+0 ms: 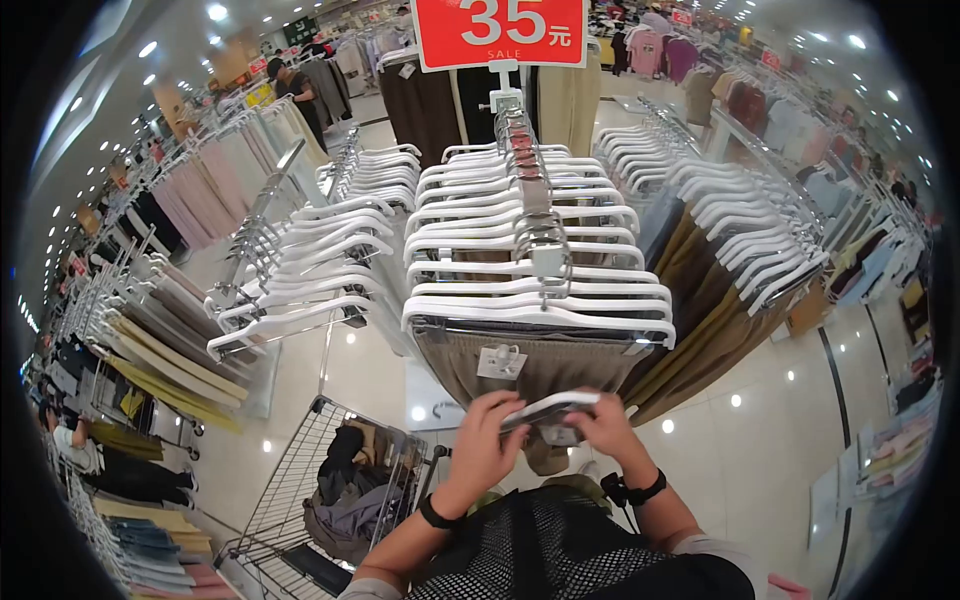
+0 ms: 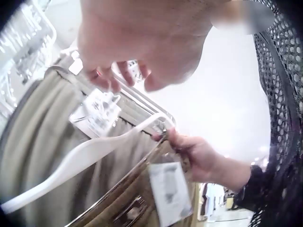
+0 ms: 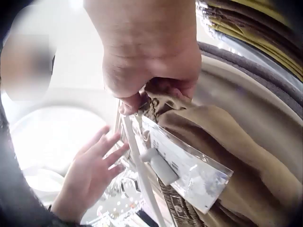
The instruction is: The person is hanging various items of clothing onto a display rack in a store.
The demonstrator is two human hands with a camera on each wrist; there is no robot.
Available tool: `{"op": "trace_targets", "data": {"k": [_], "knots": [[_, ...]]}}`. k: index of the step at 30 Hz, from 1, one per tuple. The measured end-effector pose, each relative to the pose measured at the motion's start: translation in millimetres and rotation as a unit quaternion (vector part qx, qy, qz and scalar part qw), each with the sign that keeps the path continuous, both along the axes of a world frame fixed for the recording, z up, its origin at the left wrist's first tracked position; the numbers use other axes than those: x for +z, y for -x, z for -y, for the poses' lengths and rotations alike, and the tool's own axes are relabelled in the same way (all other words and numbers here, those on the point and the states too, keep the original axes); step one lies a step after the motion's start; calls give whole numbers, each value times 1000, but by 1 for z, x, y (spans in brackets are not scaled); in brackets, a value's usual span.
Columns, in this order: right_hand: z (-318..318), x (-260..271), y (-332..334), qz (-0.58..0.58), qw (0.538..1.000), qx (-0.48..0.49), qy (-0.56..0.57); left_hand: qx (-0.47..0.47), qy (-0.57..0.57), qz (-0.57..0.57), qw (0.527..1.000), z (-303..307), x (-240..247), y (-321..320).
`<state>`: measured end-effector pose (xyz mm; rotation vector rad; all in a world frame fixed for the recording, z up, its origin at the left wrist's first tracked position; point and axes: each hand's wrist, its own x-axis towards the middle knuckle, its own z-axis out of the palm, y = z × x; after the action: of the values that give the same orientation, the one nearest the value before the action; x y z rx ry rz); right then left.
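Note:
My right hand pinches the waistband of brown trousers at one end of a white hanger. A paper tag in a clear sleeve and a grey security tag hang at that waistband. Fingers spread and apart from the hanger, my left hand shows beside it in the right wrist view; in the head view the left hand overlaps the hanger's other end. Just beyond hang taupe trousers with a white tag, at the front of the row.
White hangers fill the rail ahead, under a red sale sign. More hangers stand at left and brown and olive trousers at right. A wire cart holding dark clothes is at lower left.

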<state>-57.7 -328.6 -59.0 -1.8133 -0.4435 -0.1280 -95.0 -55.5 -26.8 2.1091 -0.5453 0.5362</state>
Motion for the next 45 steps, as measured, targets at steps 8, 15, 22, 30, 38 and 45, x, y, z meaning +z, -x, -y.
{"op": "trace_targets", "data": {"k": [8,15,22,30,38,45], "knots": [[15,12,5,110,863,-130,-476,33,221,-36,974,-67,-4,-29],[16,19,-31,78,861,-142,-483,-57,313,-71,945,-67,24,-77],[31,6,-70,52,877,-155,-451,21,285,-70,956,-63,36,-110],[58,-5,-83,94,952,-103,-273,105,204,33,973,-74,-18,-106],[86,58,-105,66,970,132,-192,177,147,83,970,-85,-32,-77],[87,72,-138,80,968,200,-129,281,414,-10,866,-66,-27,-85]]}}
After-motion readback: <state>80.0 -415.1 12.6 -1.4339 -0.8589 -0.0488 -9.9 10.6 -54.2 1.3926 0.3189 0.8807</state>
